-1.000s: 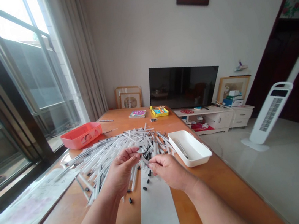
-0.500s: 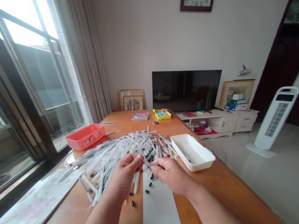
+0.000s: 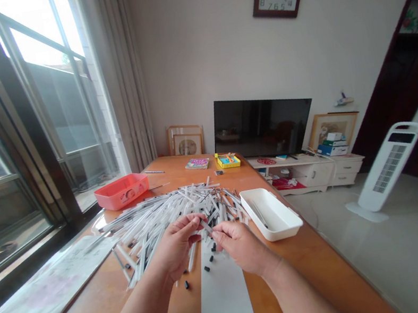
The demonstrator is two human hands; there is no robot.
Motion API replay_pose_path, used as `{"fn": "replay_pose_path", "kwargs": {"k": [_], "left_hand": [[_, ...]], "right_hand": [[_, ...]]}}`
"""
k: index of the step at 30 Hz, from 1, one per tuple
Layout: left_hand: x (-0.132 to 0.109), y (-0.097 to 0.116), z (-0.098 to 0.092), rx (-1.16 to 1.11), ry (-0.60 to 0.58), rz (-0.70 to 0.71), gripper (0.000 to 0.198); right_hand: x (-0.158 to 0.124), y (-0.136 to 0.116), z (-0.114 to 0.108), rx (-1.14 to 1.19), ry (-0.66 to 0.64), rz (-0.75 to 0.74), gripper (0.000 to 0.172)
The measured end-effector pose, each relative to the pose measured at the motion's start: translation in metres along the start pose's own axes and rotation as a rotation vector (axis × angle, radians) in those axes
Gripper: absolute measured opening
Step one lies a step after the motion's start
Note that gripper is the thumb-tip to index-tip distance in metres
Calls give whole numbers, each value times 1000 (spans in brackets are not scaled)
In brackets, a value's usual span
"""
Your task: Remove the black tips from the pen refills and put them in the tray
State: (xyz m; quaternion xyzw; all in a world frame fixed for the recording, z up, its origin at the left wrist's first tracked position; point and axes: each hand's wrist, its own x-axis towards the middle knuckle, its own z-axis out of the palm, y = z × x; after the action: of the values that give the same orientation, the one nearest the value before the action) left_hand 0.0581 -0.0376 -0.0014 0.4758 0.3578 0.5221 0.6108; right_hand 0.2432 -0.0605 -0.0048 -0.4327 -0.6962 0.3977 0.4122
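Note:
My left hand (image 3: pixel 186 237) is closed in a pinch on one end of a translucent pen barrel (image 3: pixel 207 227); a dark bit shows at its fingertips. The barrel's other end sits between the thumb and fingers of my right hand (image 3: pixel 237 243). Most of it is hidden by the fingers. Under the hands lies a strip of white paper (image 3: pixel 226 304). Several small black pen caps, one of them a loose cap (image 3: pixel 187 285), are scattered on the paper and the wood. Just beyond spreads a large pile of white pen barrels and dark refills (image 3: pixel 162 210).
A white tray (image 3: pixel 291 223) with a few thin refills stands right of the pile, near the table edge. Back left is a red plastic box (image 3: pixel 122 192). A booklet (image 3: pixel 54 286) lies at left. A yellow box (image 3: pixel 228 162) and a magazine (image 3: pixel 197 164) lie farther back.
My left fingertips have shifted slightly on the barrel, and a dark bit now shows at them. Both hands stay over the paper. The whole view has moved a little.

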Motion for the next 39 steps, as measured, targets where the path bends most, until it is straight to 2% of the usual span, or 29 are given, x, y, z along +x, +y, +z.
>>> {"fn": "replay_pose_path", "kwargs": {"k": [2,7,11,14,19,25,32,39], "left_hand": [[0,0,0,-18,-17,-9,34],[0,-3,2,-10,90,-12,30],[0,-1,2,-15,44,3,26],[-1,0,3,-43,18,-8,32],[1,-3,3,-44,114,-24,29],[0,0,2,-73,21,-16,30],[0,-4,4,-84,72,-31,25],[-2,3,5,-158,-44,-44,30]], "right_hand": [[0,-1,0,1,5,0,31],[-1,1,2,-16,11,-9,30],[0,2,2,-18,6,-12,31],[0,2,1,-15,6,-7,30],[0,3,2,-29,4,0,30],[-1,0,0,-23,-2,-9,34],[-1,0,2,-16,-9,2,33],[-3,-7,-1,174,-47,32,40]]}}
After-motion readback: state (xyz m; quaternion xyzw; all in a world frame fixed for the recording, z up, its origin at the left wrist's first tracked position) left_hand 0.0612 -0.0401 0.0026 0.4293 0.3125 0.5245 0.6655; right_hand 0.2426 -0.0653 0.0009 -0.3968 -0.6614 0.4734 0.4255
